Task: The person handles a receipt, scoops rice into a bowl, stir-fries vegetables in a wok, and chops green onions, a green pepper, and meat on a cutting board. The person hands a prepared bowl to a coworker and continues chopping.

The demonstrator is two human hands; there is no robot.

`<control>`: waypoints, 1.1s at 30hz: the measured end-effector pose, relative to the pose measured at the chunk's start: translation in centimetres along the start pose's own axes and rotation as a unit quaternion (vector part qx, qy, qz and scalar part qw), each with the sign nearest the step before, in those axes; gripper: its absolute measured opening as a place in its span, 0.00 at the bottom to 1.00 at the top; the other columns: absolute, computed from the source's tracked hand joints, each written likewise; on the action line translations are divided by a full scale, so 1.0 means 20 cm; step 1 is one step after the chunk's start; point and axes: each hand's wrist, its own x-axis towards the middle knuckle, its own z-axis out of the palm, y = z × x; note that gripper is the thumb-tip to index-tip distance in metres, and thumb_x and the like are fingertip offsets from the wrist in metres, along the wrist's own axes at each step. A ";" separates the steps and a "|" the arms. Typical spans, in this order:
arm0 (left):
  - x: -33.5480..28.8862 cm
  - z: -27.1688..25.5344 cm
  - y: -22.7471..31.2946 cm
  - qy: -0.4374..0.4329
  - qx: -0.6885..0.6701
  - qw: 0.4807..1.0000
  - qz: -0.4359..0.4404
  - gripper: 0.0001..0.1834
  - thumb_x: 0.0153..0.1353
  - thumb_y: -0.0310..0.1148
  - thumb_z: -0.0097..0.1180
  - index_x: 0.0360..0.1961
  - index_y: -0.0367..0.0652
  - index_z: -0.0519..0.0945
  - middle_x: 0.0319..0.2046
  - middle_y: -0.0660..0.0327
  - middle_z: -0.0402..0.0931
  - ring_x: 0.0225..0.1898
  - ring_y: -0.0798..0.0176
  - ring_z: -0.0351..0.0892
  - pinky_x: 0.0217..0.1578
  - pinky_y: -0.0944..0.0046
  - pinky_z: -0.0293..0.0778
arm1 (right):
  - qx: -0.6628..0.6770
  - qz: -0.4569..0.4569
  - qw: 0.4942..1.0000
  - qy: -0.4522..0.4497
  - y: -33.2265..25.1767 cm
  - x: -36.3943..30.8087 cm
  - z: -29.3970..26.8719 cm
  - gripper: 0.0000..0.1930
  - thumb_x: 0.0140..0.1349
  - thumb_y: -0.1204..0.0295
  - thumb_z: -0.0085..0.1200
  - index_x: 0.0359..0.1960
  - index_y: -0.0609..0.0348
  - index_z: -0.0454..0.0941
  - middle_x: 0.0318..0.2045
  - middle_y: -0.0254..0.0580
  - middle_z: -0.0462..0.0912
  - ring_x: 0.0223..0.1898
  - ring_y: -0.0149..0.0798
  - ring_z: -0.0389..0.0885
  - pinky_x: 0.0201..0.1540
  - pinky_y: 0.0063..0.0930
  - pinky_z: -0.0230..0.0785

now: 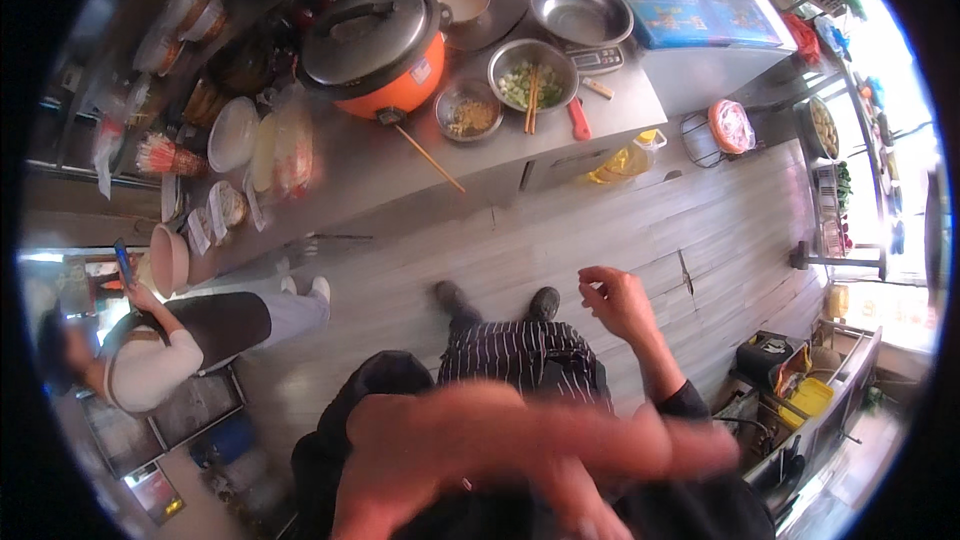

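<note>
My left hand [470, 440] is raised close in front of me at the bottom middle, large and blurred. One finger stretches to the right and another digit points down, apart from it; I see nothing held. My right hand [622, 305] hangs in the air over the tiled floor, right of my shoes. Its fingers are loosely bent, with a gap at the thumb and nothing between them. Beyond both hands, on a steel counter [370, 165], stand an orange electric cooker [390, 90] with a dark lid and a bowl [505, 65] of chopped greens with chopsticks across it.
A smaller bowl [468, 110], an empty steel basin [582, 10], a scale [597, 60] and a red-handled tool [579, 120] share the counter. A yellow oil jug [630, 157] stands on the floor. At left, another person [160, 360] holds a phone [124, 262].
</note>
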 end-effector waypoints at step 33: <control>-0.34 -1.03 -1.17 -0.054 0.259 0.730 -0.630 0.28 0.84 0.47 0.49 0.71 0.37 0.80 0.65 0.54 0.85 0.66 0.57 0.83 0.70 0.58 0.73 | -0.028 0.091 0.989 0.112 0.66 -0.34 -0.25 0.18 0.71 0.65 0.60 0.56 0.62 0.87 0.43 0.59 0.91 0.47 0.62 0.90 0.53 0.53 0.82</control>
